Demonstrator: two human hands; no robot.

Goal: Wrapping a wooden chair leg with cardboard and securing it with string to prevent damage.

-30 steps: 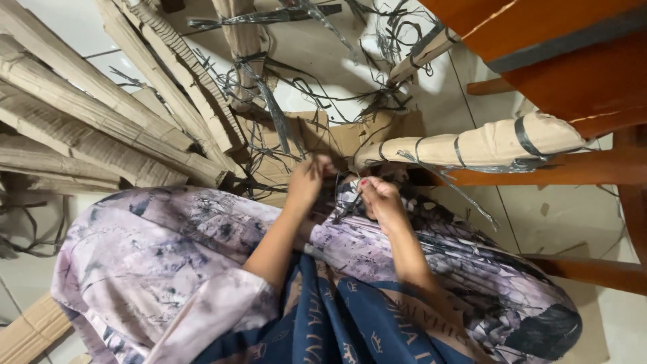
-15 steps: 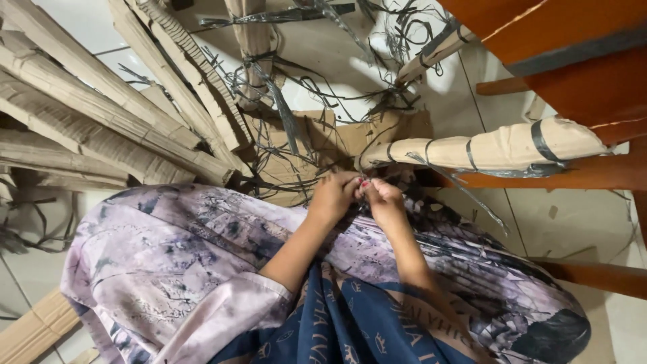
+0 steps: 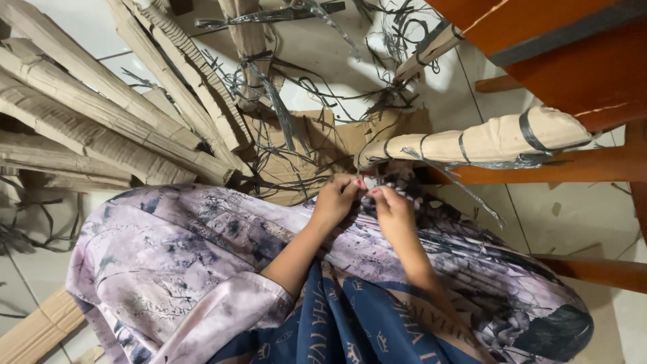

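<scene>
Head view: cardboard wraps piled at 10 o'clock on the floor, dark straps tangled at 12. Wrapped chair leg, tan cardboard banded with dark tape, lies at 2. Left hand and right hand meet below its near end, fingertips pinching a strap end there.

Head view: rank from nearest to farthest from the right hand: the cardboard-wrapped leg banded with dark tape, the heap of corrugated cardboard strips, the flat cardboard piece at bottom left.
From the right hand:
1. Cardboard-wrapped leg banded with dark tape, just above, right.
2. Heap of corrugated cardboard strips, upper left.
3. Flat cardboard piece, bottom-left corner.
</scene>
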